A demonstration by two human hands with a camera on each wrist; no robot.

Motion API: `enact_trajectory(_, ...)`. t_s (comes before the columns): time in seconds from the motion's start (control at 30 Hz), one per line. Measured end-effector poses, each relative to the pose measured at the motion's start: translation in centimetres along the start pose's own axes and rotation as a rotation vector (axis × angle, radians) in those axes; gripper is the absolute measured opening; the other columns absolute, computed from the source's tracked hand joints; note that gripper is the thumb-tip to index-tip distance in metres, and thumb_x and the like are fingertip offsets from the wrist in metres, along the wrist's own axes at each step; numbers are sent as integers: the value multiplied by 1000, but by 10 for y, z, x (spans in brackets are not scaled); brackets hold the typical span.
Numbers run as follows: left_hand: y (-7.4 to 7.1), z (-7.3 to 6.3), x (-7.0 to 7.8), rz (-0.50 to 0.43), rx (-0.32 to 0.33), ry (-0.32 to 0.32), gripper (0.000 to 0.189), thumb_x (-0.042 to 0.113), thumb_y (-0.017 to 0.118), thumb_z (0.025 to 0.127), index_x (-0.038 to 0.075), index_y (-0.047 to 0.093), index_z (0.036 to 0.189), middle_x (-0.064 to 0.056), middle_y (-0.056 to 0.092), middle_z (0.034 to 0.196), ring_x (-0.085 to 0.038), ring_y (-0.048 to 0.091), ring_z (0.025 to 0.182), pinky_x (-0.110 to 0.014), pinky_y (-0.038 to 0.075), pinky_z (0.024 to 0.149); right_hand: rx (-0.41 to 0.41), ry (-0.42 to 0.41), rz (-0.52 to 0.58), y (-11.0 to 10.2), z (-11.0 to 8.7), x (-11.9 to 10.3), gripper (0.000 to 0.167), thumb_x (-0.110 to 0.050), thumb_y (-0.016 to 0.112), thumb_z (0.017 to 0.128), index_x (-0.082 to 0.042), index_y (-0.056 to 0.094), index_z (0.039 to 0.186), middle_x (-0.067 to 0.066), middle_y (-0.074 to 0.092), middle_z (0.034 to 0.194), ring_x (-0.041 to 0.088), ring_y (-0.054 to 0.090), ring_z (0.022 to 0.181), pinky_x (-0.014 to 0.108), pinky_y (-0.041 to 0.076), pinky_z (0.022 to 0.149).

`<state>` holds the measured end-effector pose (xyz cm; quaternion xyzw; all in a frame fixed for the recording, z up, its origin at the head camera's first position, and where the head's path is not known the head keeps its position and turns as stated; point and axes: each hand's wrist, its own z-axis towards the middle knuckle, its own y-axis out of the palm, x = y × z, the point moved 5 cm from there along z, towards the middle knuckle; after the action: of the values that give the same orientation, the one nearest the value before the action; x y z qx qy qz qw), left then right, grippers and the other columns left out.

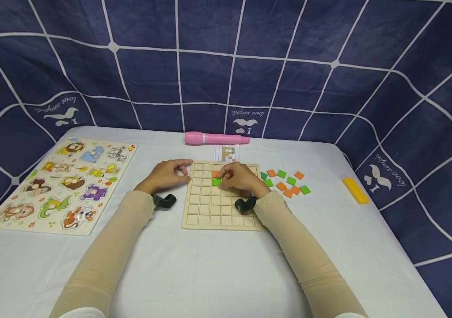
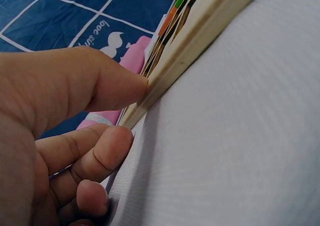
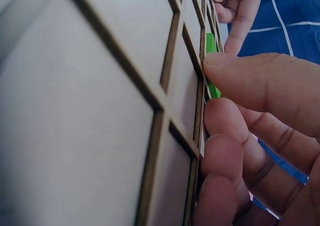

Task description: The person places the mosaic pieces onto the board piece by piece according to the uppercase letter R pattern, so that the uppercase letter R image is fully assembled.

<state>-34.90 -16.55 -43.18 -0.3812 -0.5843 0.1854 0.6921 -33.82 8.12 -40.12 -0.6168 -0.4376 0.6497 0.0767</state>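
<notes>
On my head feed, left hand sits at the far-left edge of the wooden grid board, thumb and index apart, both against the rim. Right hand is over the far half, thumb and index pinching the green tile, which lies in a cell just left of the fingertips. I see an orange tile one cell farther. Loose tiles lie right of the board, past the right hand; pattern card and pink pen far, animal puzzle left, yellow block right.
</notes>
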Motion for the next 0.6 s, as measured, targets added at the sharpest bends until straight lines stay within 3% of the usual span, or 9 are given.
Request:
enact_trajectory(0.13,0,0,0,1,-1,0,67,26,79,90,8,63,152,-2,72,104,-19,49,78,-36,37,77,0,-7,11,0,-1,1,23,-7,85,92,-2,77,113,1,72,83,10,55,66,26,47,67)
enact_trajectory(0.33,0,0,0,5,-5,-3,67,26,79,90,8,62,153,-2,71,104,-19,50,80,-37,37,78,-18,-20,62,-1,-2,2,25,-5,84,92,0,77,116,1,73,86,10,59,76,27,47,77)
enact_trajectory(0.6,1,1,-1,8,-7,-8,68,27,78,91,9,61,154,-1,71,104,-20,51,83,-37,38,80,-69,-63,323,-6,-9,10,29,1,77,96,8,73,124,3,72,88,13,59,73,25,50,66)
